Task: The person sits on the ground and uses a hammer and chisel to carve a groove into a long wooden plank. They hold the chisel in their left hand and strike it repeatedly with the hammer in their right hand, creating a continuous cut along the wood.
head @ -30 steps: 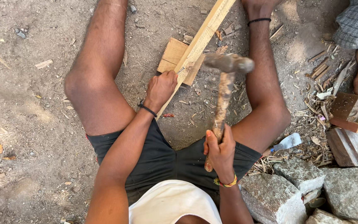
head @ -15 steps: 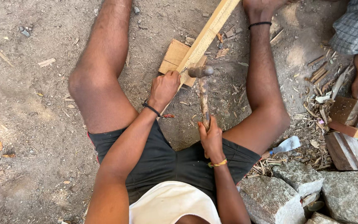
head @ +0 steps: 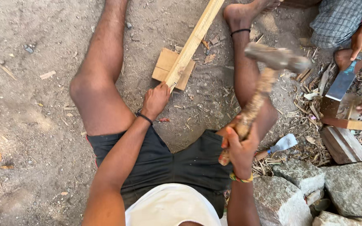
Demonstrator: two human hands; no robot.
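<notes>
Since half a second earlier, the hammer had swung back up, its rough wooden handle clenched in the right hand. The left hand was closed around a small chisel-like tool against the pale slat, which lay across a flat square block on the dirt. Judging by this, chiselling was mid-stroke; the next blow needed true aim.

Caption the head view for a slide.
Seated on dirt, left hand steadies a wooden strip; right hand raises a hammer.

Soft daylight, faint shadows, motion-blurred hammer
</notes>
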